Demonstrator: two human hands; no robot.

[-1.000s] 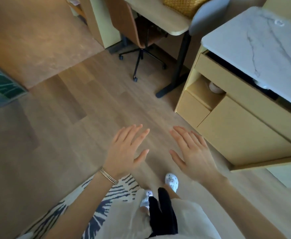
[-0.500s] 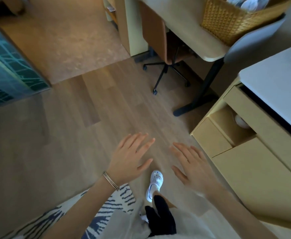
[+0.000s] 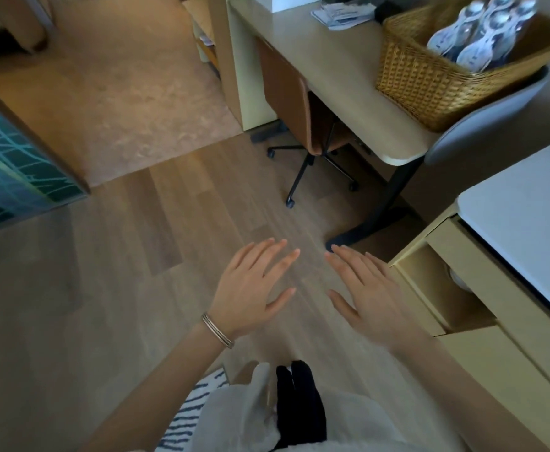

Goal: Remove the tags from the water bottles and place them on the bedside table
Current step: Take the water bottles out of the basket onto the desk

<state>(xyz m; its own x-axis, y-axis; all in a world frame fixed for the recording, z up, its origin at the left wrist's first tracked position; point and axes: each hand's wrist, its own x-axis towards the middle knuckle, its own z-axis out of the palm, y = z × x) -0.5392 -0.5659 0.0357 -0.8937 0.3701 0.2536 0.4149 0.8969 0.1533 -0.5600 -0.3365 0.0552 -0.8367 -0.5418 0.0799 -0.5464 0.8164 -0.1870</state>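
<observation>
Several water bottles point(image 3: 482, 37) with white tags stand in a wicker basket point(image 3: 420, 83) on the desk point(image 3: 348, 93) at the upper right. My left hand point(image 3: 254, 288) and my right hand point(image 3: 371, 291) hover side by side over the wooden floor, palms down, fingers straight and spread, holding nothing. Both are well below and left of the basket. A white-topped cabinet point(image 3: 528, 230) stands at the right edge.
A brown swivel chair point(image 3: 296, 106) is tucked under the desk, and a grey chair back point(image 3: 482, 122) sits by the basket. Papers point(image 3: 342, 13) lie on the desk. A glass panel point(image 3: 6, 164) is at the left, a striped rug point(image 3: 185, 415) by my feet.
The view has swung up and toward the desk, bringing the basket and bottles into sight. Both hands stay empty and spread in front of me as I step forward.
</observation>
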